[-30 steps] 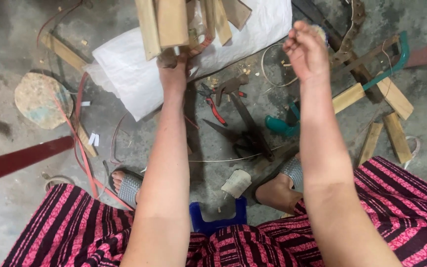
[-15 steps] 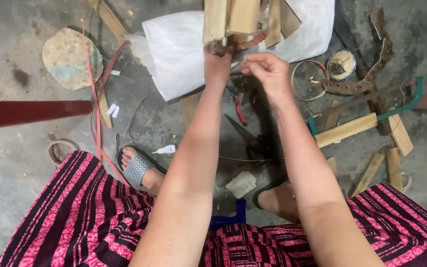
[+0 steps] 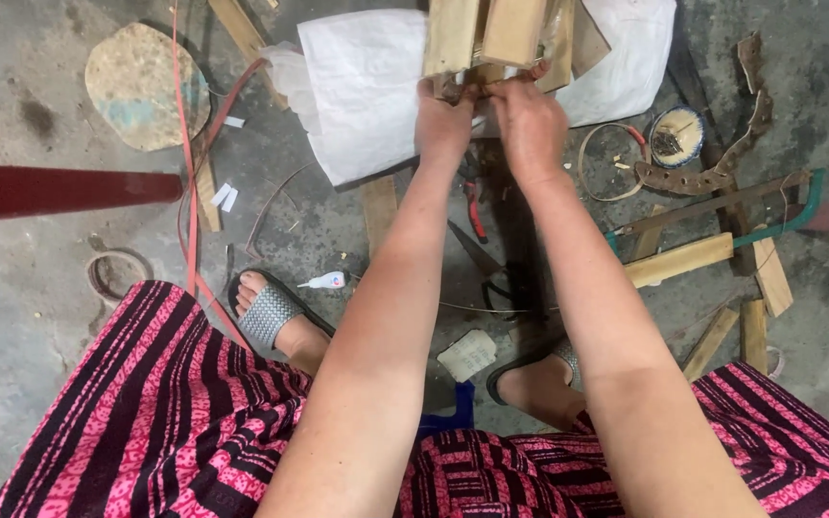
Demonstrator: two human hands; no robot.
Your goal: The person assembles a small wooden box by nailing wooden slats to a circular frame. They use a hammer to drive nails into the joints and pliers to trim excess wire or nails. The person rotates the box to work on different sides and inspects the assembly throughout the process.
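Both arms reach forward over my lap. My left hand (image 3: 445, 123) and my right hand (image 3: 528, 123) sit side by side, each gripping the bottom of a bundle of flat wooden pieces (image 3: 501, 34) held up near the top edge of the head view. The bundle's upper part is cut off by the frame. Below it a white sack (image 3: 367, 91) lies spread on the concrete floor.
Red-handled pliers (image 3: 475, 206), dark scissors (image 3: 491, 273), a small glue tube (image 3: 326, 281), a green-framed hacksaw (image 3: 779, 216), wooden offcuts (image 3: 678, 259), a round tin (image 3: 675, 136) and a wire loop (image 3: 606, 158) litter the floor. A dark red bar (image 3: 59, 190) lies left.
My right hand came in from the far right and joined my left hand on the wooden bundle. The view shifted so the bundle sits more to the right.
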